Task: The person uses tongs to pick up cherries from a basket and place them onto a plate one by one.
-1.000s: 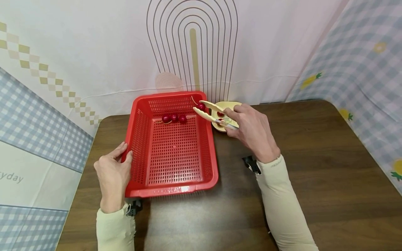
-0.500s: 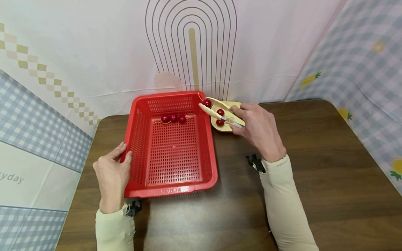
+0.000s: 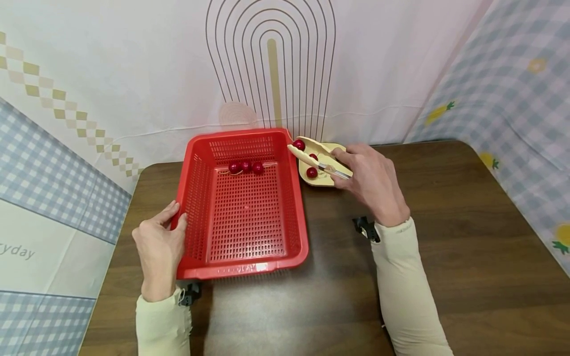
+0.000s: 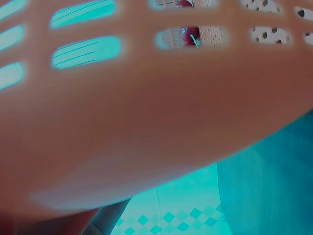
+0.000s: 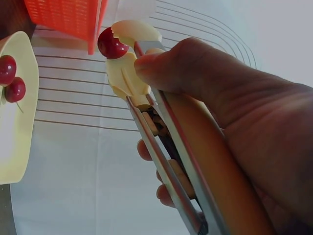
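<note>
My left hand (image 3: 159, 244) grips the left rim of a red plastic basket (image 3: 242, 270), thumb and fingers on either side of it. Three cherries (image 3: 246, 167) lie in a row inside, near the far wall. My right hand (image 3: 373, 183) holds a pair of tongs (image 5: 168, 147) with cream tips. Between those tips a single cherry (image 5: 111, 44) is pinched, above the cream dish (image 3: 324, 181) and just right of the basket. Two more cherries (image 5: 14, 89) sit in the dish. In the left wrist view the basket's slotted wall (image 4: 161, 98) hides most of my left hand.
The basket and dish stand on a dark wood table (image 3: 445, 237), close to its back edge. A white patterned cloth (image 3: 378, 64) hangs behind, and checked cloth (image 3: 503, 113) runs along the right side.
The tongs with the pinched cherry have moved right, from over the basket's far right corner to above the dish. My left hand and the basket have stayed nearly still.
</note>
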Tool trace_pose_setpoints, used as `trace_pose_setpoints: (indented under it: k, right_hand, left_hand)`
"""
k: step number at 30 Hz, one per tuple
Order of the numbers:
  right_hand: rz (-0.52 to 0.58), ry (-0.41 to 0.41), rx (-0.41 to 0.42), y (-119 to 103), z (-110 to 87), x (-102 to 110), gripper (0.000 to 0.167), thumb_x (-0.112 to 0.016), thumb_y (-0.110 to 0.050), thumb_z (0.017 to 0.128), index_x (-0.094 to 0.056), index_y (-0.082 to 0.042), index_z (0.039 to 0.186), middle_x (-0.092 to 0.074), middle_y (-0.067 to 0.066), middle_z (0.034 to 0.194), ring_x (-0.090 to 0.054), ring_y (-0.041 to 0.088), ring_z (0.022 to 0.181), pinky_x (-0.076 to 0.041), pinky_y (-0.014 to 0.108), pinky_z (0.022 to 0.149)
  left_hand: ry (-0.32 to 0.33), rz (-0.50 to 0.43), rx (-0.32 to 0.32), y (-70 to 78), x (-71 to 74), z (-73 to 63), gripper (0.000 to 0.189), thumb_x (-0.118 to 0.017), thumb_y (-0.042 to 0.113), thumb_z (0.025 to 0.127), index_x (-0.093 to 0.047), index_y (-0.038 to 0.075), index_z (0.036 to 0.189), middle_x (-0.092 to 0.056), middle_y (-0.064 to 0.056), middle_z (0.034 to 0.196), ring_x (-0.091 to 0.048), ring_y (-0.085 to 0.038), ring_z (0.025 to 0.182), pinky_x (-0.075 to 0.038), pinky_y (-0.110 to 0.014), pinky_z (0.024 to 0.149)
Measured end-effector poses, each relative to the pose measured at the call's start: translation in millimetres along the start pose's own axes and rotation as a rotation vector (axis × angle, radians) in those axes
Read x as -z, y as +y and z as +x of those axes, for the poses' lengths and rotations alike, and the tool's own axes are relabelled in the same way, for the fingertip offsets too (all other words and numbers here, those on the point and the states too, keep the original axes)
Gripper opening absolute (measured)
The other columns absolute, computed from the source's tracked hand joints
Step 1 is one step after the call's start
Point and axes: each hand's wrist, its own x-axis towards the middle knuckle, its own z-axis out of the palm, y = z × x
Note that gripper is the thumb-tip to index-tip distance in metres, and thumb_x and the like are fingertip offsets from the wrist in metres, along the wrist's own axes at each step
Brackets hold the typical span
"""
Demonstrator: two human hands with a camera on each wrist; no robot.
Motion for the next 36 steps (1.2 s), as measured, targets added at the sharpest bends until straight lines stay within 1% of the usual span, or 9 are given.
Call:
trace_pose_setpoints:
  k: [6,9,13,17,23,32,36]
  right_hand:
    - [-0.001,0.004,0.001,1,-0.3,0,0.032,-0.078,-0.018,0.084,-0.073,-0.015,0.116,-0.053,0.005,0.079,-0.049,0.022,0.073,-0.047,0.040,0.056]
    - [0.009,-0.002,-0.008,3,-0.8,0,0.033,-0.078,-0.019,0.085,-0.073,-0.015,0.117,-0.055,0.006,0.080,-0.050,0.022,0.073,-0.047,0.040,0.056]
    - [0.031,-0.014,-0.024,5,-1.2,1,0.038,-0.079,-0.020,0.085,-0.073,-0.013,0.122,-0.064,0.008,0.090,-0.056,0.024,0.080,-0.052,0.043,0.062]
    - [0.040,-0.017,-0.033,8,-1.0,1,0.041,-0.079,-0.020,0.085,-0.073,-0.012,0.125,-0.069,0.010,0.100,-0.060,0.026,0.086,-0.055,0.047,0.067]
    - [0.042,-0.023,-0.047,12,-0.8,0,0.040,-0.079,-0.019,0.085,-0.073,-0.012,0.124,-0.067,0.010,0.096,-0.058,0.026,0.083,-0.054,0.046,0.066]
    - [0.045,-0.036,-0.054,17,-0.8,-2,0.041,-0.080,-0.020,0.085,-0.073,-0.011,0.124,-0.067,0.011,0.096,-0.058,0.026,0.082,-0.054,0.046,0.066]
    - [0.059,-0.055,-0.064,20,0.0,-4,0.043,-0.081,-0.022,0.085,-0.072,-0.010,0.125,-0.068,0.011,0.098,-0.058,0.026,0.083,-0.054,0.045,0.067]
  left_hand:
    - [-0.001,0.000,0.000,0.8,0.1,-0.4,0.032,-0.073,0.014,0.092,-0.074,0.008,0.123,-0.074,-0.004,0.124,-0.072,-0.023,0.112,-0.058,-0.043,0.092]
    - [-0.001,0.000,0.000,0.2,0.0,-0.9,0.032,-0.073,0.014,0.092,-0.074,0.007,0.123,-0.074,-0.005,0.124,-0.072,-0.023,0.112,-0.058,-0.043,0.092]
    - [0.005,0.004,-0.009,-0.9,-0.4,-0.8,0.032,-0.073,0.014,0.091,-0.074,0.006,0.123,-0.074,-0.006,0.123,-0.073,-0.024,0.111,-0.058,-0.044,0.092]
    - [0.008,0.006,-0.013,-1.2,-0.4,-0.3,0.032,-0.073,0.014,0.091,-0.074,0.007,0.123,-0.074,-0.005,0.123,-0.073,-0.024,0.111,-0.058,-0.044,0.092]
    - [0.007,0.007,-0.013,-0.9,-0.4,0.2,0.032,-0.073,0.014,0.092,-0.073,0.008,0.123,-0.074,-0.005,0.123,-0.073,-0.024,0.111,-0.058,-0.044,0.091]
    - [0.008,0.010,-0.019,-0.6,-0.2,0.3,0.032,-0.072,0.014,0.092,-0.074,0.007,0.123,-0.074,-0.005,0.123,-0.073,-0.024,0.111,-0.058,-0.044,0.091]
    - [0.007,0.010,-0.017,-0.6,-0.1,0.0,0.032,-0.072,0.014,0.092,-0.074,0.008,0.123,-0.074,-0.005,0.123,-0.073,-0.024,0.111,-0.058,-0.044,0.091]
